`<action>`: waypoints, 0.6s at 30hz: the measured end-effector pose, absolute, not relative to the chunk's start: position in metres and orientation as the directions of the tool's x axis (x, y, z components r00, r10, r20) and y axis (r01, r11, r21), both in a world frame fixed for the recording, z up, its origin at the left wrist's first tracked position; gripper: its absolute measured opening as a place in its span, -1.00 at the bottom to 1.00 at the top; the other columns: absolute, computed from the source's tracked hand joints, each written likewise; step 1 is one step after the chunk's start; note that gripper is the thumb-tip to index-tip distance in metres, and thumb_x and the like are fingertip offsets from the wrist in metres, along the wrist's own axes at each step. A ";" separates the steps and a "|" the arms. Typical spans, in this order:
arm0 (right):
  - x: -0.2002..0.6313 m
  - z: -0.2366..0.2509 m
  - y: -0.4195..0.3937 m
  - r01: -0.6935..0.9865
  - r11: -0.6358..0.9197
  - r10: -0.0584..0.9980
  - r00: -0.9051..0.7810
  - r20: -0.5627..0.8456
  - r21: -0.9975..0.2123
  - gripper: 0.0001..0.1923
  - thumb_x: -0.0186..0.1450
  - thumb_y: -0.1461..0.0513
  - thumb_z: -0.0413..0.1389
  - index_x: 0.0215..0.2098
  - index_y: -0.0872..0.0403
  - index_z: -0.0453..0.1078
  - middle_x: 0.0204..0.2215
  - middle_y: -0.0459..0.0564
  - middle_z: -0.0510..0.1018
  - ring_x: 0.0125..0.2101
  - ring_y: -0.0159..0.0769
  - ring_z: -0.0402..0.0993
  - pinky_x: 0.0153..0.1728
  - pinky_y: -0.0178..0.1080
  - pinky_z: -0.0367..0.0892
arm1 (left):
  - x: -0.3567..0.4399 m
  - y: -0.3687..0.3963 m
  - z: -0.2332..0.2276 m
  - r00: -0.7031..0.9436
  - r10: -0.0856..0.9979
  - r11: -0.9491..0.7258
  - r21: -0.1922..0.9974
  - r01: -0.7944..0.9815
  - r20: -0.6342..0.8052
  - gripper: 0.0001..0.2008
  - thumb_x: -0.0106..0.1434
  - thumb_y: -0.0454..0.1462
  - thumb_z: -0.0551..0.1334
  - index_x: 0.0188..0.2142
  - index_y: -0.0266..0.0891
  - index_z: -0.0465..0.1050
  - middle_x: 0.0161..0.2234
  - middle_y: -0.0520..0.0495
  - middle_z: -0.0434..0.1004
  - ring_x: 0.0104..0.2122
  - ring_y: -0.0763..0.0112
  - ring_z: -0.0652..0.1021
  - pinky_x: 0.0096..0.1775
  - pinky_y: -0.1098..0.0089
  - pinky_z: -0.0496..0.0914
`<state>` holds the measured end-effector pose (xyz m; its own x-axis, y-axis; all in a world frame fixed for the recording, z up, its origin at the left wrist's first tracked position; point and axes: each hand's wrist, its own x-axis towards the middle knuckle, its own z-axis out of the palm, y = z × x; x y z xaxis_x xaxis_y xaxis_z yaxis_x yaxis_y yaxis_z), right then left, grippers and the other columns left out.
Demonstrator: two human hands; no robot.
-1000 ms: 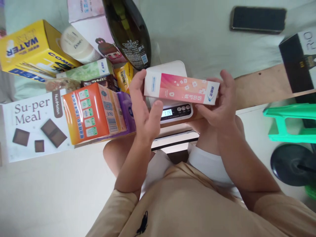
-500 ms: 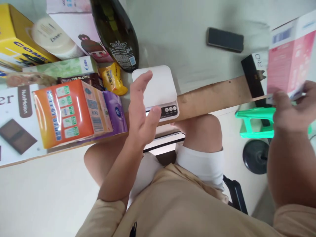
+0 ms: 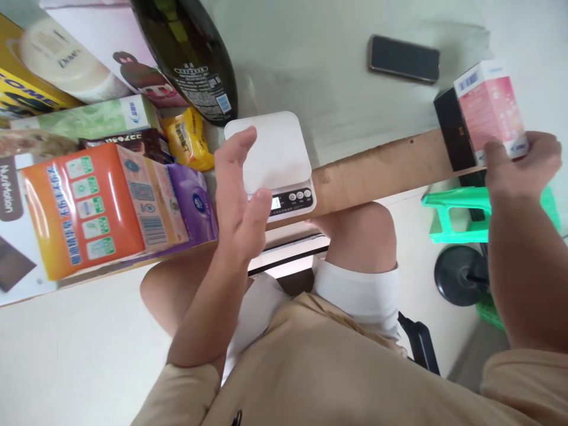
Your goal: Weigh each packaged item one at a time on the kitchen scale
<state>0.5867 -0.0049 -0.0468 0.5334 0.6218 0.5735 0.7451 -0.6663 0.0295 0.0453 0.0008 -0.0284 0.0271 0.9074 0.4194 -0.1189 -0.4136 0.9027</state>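
Two hands: right hand point(image 3: 521, 163) clamps pink carton point(image 3: 490, 112) at 3 o'clock; set it flat beside black box point(image 3: 452, 136); left hand point(image 3: 237, 195) open, empty, above scale point(image 3: 270, 154)

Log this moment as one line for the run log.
left hand: open, above white scale | right hand: holding pink box near black box | scale platform: nothing on it

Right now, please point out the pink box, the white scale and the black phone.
pink box point(image 3: 488, 109), head view, on its pink front face
white scale point(image 3: 270, 148), head view, on its bare platform
black phone point(image 3: 403, 58), head view, on its screen
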 end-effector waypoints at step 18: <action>0.536 -0.026 -0.024 0.581 -0.656 0.553 0.804 0.218 -0.482 -0.09 -0.12 0.70 0.27 0.15 0.14 0.26 0.07 0.19 0.65 -0.13 -0.42 0.64 -0.07 -0.30 0.50 | 0.048 -0.001 -0.024 0.025 0.861 -0.499 0.855 -0.143 0.508 -0.51 0.39 0.15 0.30 0.20 0.07 0.50 0.20 0.03 0.53 0.37 0.07 0.43 0.46 -0.01 0.28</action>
<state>0.5363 -0.0241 -0.0259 0.8042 0.5529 0.2180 0.5813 -0.6556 -0.4820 0.0483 -0.0005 -0.0244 0.0248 0.8613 0.5075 -0.1428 -0.4994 0.8545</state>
